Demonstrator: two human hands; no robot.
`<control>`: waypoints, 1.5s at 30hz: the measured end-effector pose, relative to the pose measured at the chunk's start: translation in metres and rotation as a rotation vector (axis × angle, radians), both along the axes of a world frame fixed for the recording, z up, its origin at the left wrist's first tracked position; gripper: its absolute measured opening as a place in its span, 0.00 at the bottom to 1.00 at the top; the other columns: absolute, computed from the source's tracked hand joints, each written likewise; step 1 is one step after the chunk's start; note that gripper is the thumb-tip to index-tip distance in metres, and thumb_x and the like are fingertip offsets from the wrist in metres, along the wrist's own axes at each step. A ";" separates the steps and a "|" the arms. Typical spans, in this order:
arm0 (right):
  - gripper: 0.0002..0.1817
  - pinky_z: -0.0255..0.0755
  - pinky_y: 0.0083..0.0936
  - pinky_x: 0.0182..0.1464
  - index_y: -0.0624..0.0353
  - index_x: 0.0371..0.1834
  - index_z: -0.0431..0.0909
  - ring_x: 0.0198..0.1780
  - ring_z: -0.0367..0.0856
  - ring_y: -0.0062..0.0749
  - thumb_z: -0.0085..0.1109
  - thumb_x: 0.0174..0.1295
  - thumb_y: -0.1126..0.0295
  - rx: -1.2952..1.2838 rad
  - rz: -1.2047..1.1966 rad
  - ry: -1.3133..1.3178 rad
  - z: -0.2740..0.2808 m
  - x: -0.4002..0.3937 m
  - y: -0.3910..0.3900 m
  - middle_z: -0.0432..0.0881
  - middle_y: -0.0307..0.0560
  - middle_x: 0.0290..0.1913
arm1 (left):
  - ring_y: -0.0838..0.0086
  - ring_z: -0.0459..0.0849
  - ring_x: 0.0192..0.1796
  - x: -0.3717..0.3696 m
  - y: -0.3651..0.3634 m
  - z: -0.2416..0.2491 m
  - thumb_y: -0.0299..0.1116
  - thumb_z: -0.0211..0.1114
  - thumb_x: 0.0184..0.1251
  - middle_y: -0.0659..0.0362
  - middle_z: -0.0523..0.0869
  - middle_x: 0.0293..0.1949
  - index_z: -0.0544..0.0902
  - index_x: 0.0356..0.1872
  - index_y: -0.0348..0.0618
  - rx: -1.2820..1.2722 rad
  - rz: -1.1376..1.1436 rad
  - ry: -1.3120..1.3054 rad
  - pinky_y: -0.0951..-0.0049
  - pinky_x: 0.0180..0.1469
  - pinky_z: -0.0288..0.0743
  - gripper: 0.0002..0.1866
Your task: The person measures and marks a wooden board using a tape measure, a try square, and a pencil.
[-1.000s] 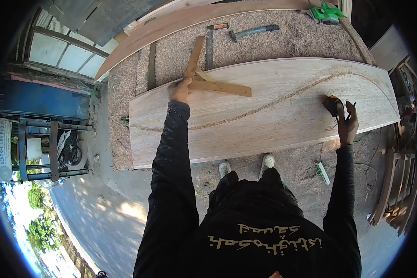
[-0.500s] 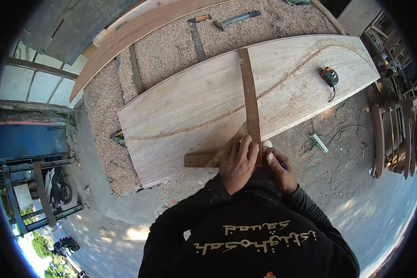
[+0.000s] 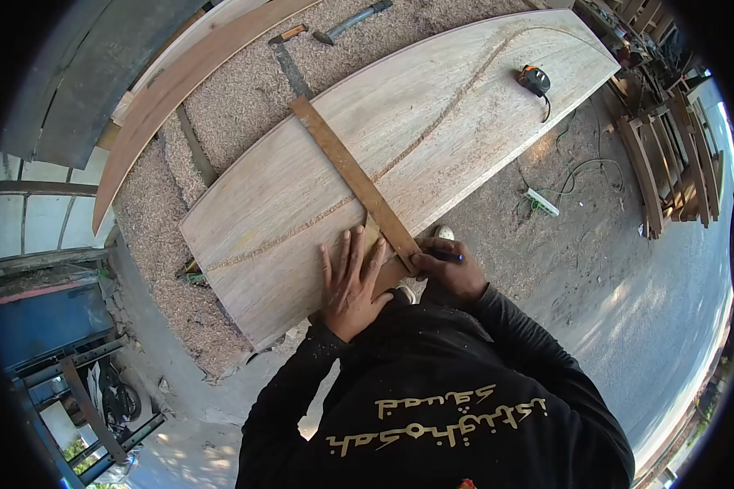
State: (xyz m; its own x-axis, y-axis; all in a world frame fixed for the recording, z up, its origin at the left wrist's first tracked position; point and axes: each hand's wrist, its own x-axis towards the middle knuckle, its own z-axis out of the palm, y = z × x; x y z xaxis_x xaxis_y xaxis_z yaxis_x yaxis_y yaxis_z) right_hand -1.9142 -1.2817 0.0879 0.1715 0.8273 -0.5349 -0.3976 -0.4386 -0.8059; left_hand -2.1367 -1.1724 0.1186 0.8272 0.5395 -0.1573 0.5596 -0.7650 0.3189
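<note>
A wooden try square [image 3: 355, 178] lies across a pale, curved board [image 3: 281, 183], its long blade crossing a groove in the wood. My left hand [image 3: 351, 285] is flat with fingers spread, pressing on the square's lower part and the board near the close edge. At the blade's near end, my right hand [image 3: 453, 269] grips a dark pen [image 3: 444, 255], its fingertips against the square. An orange and black tape measure [image 3: 534, 80] rests on the far right part of the board.
Wood shavings [image 3: 236, 98] surround the board's far side, with a hammer [image 3: 352, 22] on them. A curved plank [image 3: 151, 106] stands at the left. On the ground at the right are a white power strip [image 3: 541, 202] with a cable and stacked wooden pieces [image 3: 669, 167].
The square has turned, its far end swinging left. My left hand has opened flat and moved left and down. My right hand has shifted left and up, and the pen now shows more clearly.
</note>
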 end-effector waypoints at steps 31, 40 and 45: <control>0.16 0.83 0.33 0.47 0.65 0.54 0.89 0.43 0.91 0.43 0.69 0.62 0.77 0.369 0.025 -0.729 0.030 0.040 0.069 0.89 0.54 0.41 | 0.47 0.45 0.90 0.015 0.011 -0.021 0.64 0.73 0.60 0.46 0.51 0.89 0.61 0.87 0.55 0.003 0.046 0.051 0.18 0.80 0.24 0.56; 0.18 0.83 0.39 0.46 0.65 0.52 0.88 0.41 0.88 0.49 0.69 0.56 0.78 0.586 0.073 -0.913 0.012 0.039 0.114 0.89 0.53 0.40 | 0.47 0.46 0.90 0.015 0.014 -0.019 0.67 0.70 0.61 0.50 0.53 0.89 0.62 0.87 0.58 0.015 0.034 0.076 0.16 0.79 0.24 0.54; 0.15 0.82 0.39 0.47 0.66 0.50 0.88 0.41 0.89 0.47 0.69 0.58 0.78 0.632 0.150 -0.982 0.014 0.040 0.127 0.90 0.53 0.39 | 0.48 0.46 0.90 0.014 0.015 -0.020 0.67 0.69 0.63 0.52 0.53 0.89 0.62 0.87 0.58 -0.002 0.036 0.057 0.17 0.79 0.24 0.53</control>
State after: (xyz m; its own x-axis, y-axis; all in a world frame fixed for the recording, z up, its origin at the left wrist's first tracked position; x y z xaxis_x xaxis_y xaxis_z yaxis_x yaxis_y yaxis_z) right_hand -1.8744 -1.1544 0.1014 0.1599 0.9451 0.2850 0.5369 0.1590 -0.8285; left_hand -2.1231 -1.1579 0.0987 0.7966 0.5687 -0.2051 0.6044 -0.7431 0.2872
